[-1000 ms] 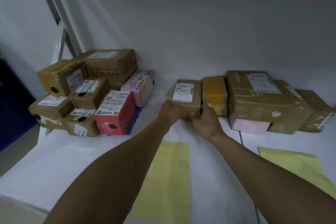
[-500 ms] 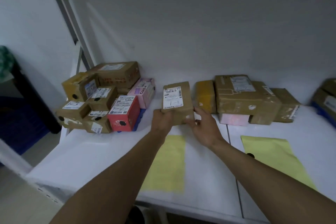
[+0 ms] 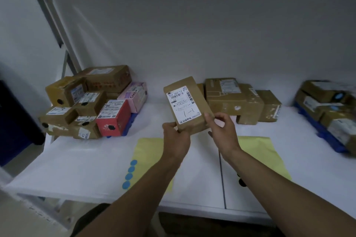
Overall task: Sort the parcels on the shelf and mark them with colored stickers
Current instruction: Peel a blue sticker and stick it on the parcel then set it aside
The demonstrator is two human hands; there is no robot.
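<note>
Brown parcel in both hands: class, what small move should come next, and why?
Probably free the right hand and reach for a sticker sheet, while the left hand holds the parcel. Its label shows no dot, whereas the stacked boxes on the left carry black dots.

Both hands, left hand (image 3: 176,136) and right hand (image 3: 224,131), hold a brown parcel (image 3: 187,106) above the shelf (image 3: 77,165).

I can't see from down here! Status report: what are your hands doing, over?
Left hand, right hand both grip brown parcel, held above shelf. Blue stickers untouched on yellow sheet. Nothing blocking.
</note>
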